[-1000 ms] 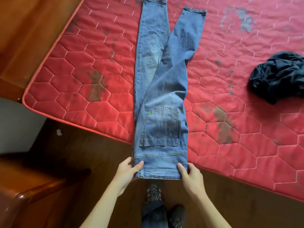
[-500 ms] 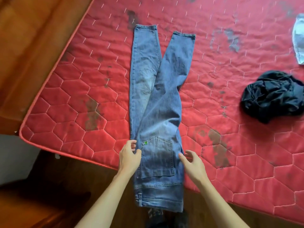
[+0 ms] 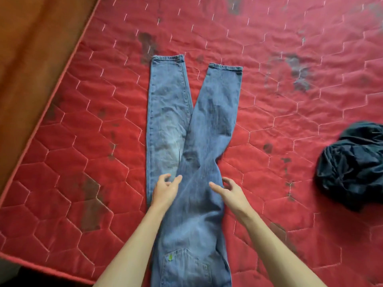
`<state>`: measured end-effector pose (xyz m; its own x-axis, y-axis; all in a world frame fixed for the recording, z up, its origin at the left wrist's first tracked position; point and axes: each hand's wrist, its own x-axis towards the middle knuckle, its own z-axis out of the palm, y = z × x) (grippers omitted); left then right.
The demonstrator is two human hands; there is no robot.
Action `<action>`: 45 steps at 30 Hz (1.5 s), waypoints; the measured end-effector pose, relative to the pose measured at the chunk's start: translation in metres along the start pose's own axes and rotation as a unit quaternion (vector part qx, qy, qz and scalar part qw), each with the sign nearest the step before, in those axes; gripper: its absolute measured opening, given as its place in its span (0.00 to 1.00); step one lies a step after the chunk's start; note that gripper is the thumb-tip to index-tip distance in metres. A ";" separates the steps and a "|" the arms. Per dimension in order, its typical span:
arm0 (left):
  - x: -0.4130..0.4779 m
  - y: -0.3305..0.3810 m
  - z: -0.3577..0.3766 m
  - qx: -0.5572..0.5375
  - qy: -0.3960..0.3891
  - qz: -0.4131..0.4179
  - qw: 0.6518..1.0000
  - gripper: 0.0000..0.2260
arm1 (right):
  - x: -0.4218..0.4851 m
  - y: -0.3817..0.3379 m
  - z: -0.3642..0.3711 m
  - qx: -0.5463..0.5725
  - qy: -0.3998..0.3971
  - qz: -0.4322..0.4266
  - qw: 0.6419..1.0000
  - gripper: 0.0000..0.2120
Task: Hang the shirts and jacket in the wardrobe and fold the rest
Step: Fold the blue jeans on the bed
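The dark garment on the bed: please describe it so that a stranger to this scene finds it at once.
Start from the red quilted mattress filling the view. Blue jeans lie flat along its middle; well to their right, at the picture's edge, sits the dark garment. It alone is a crumpled, near-black heap.

Left grip (image 3: 164, 190), right grip (image 3: 232, 193) bare; both forearms (image 3: 132, 245) bare up to frame edge.

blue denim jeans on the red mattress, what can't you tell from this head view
Blue denim jeans: waistband cut off by the bottom edge, head view.
Dark crumpled garment: bunched and cut by the right edge; type unclear.
Left hand and right hand: motion blur hides whether they pinch the denim.
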<state>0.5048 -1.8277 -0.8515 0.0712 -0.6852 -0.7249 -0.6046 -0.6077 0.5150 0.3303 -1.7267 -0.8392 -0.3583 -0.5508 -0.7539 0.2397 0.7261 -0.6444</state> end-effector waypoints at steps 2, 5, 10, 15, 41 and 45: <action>0.020 0.022 0.008 -0.022 0.000 0.003 1.000 0.26 | 0.021 -0.017 -0.001 0.063 -0.040 0.044 0.996 0.22; 0.044 0.052 0.016 -0.033 -0.057 -0.015 0.998 0.28 | 0.040 -0.051 -0.003 0.177 -0.144 0.099 0.969 0.23; 0.073 0.104 0.020 -0.136 -0.229 -0.080 0.961 0.25 | 0.071 -0.111 -0.002 0.368 -0.147 0.123 0.910 0.13; 0.107 0.150 0.026 -0.141 -0.347 -0.066 0.925 0.19 | 0.103 -0.160 -0.008 0.435 -0.111 0.114 0.886 0.05; 0.249 0.326 -0.107 -0.361 -0.177 0.172 0.899 0.12 | 0.261 -0.343 0.107 0.129 -0.065 -0.139 0.980 0.12; 0.256 0.296 -0.096 -0.229 -0.122 0.101 0.960 0.17 | 0.282 -0.310 0.110 -0.024 0.008 -0.130 0.991 0.14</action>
<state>0.4204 -2.2214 -0.8403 -0.2335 -0.7274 -0.6453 -0.1694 -0.6231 0.7636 0.2544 -2.1524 -0.8659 -0.4158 -0.7153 -0.5616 0.0947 0.5801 -0.8090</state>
